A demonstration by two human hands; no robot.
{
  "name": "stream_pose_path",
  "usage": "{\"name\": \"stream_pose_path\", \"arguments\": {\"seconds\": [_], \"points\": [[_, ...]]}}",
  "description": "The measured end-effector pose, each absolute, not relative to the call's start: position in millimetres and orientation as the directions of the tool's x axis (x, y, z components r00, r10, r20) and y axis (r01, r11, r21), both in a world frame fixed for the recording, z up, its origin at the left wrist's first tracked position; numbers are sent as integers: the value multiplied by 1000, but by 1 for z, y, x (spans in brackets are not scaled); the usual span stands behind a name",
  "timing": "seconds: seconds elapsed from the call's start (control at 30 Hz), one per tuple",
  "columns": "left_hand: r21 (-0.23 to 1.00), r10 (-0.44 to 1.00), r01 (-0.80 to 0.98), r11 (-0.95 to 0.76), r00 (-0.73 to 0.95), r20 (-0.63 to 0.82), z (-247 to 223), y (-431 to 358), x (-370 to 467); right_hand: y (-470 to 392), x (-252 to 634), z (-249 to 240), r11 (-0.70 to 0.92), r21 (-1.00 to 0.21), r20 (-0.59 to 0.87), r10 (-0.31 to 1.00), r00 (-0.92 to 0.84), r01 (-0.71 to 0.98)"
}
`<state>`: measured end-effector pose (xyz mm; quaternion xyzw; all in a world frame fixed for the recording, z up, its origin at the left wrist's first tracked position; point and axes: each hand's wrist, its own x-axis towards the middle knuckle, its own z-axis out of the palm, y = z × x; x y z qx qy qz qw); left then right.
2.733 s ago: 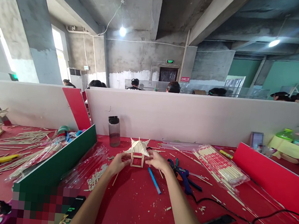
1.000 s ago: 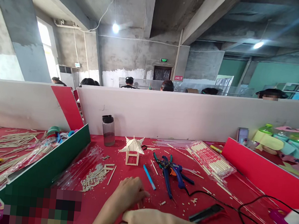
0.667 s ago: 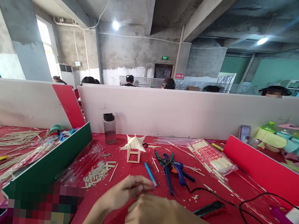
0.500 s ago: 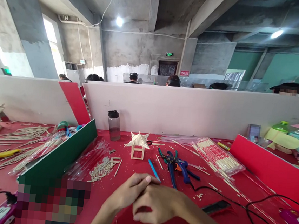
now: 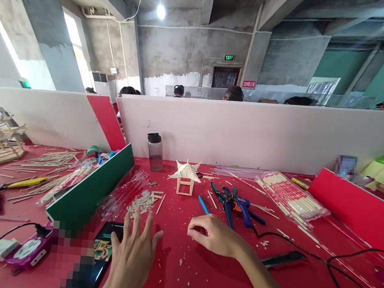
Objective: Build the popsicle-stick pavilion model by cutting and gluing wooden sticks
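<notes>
My left hand [image 5: 133, 251] is open, its fingers spread above the red tabletop beside a dark phone [image 5: 103, 248]. My right hand [image 5: 215, 233] is loosely curled, thumb and fingertips close together, with nothing visible in it. Just beyond the right hand lies a blue pen [image 5: 203, 205], partly hidden by it. A small pavilion model made of thin wooden sticks [image 5: 185, 178] stands upright further back, apart from both hands. Cut stick pieces [image 5: 143, 204] lie in a pile beyond my left hand. Pliers with blue handles [image 5: 235, 207] rest to the right of the model.
A water bottle [image 5: 155, 153] stands by the white partition [image 5: 233, 134]. Green [image 5: 89, 188] and red [image 5: 355, 207] dividers flank the workspace. Packed sticks [image 5: 292, 198], a black cable [image 5: 291, 238] and a dark flat tool [image 5: 284, 260] lie right; a purple power strip [image 5: 32, 248] lies left.
My hands, crossed and touching before, have come apart. The left moved left and spread its fingers; the right stays curled. The view has shifted, and the phone shows more.
</notes>
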<state>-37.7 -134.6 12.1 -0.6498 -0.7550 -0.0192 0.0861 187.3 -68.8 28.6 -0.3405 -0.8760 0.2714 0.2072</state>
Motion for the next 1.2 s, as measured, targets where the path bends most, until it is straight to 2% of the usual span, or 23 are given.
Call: {"name": "stream_pose_path", "arguments": {"seconds": [0.27, 0.5, 0.97, 1.1, 1.2], "points": [[-34, 976, 976, 215, -215, 25, -3, -135, -38, -69, 189, 19, 622, -613, 201, 719, -665, 487], [-81, 977, 977, 195, -187, 100, -3, -134, -41, -67, 191, 17, 619, -602, 191, 725, -662, 504], [-43, 989, 988, 145, -146, -2, 6, -135, -44, -71, 188, 14, 647, -514, 138, 710, -690, 563], [-37, 995, 994, 99, -99, -1, 16, -134, -75, -69, 189, 11, 642, -511, 132, 716, -686, 572], [-122, 992, 985, 121, -117, 42, 18, -137, -116, -67, 190, 9, 640, -507, 131, 719, -682, 578]]}}
